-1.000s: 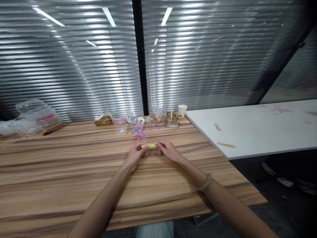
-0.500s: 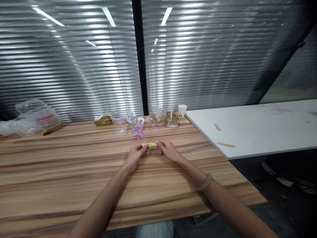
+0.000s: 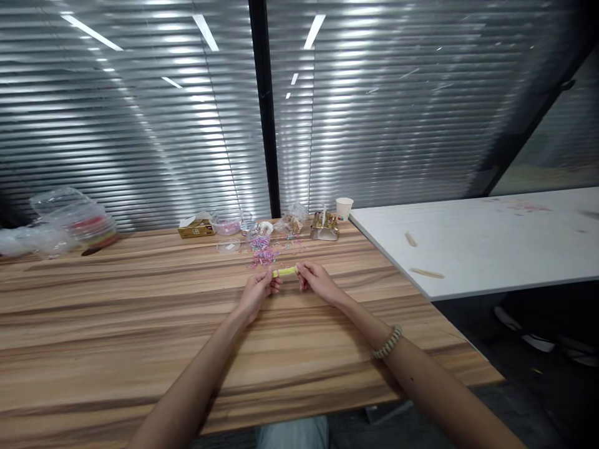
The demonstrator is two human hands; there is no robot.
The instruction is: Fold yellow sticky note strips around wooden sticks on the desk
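Note:
My left hand (image 3: 258,290) pinches the left end of a short, slim yellow bundle (image 3: 287,271), and my right hand (image 3: 317,282) grips its right end. The bundle lies nearly level between them, just above the wooden table (image 3: 154,349). Near my left fingertips a thin pinkish band circles it. What the bundle is made of is too small to tell. Just beyond my hands is a loose heap of small pink, purple and blue elastic bands (image 3: 263,255). A beaded bracelet (image 3: 388,342) is on my right wrist.
Along the back stand a gold tissue box (image 3: 196,231), a clear tub (image 3: 228,226), crumpled plastic (image 3: 294,218), a gold tissue pack (image 3: 324,227) and a paper cup (image 3: 344,209). Plastic-wrapped goods (image 3: 84,221) sit far left. A white table (image 3: 486,243) at right carries two thin tan pieces.
My left fingers have slid slightly left along the yellow bundle, and the pinkish band now shows beside them. My right hand has barely moved.

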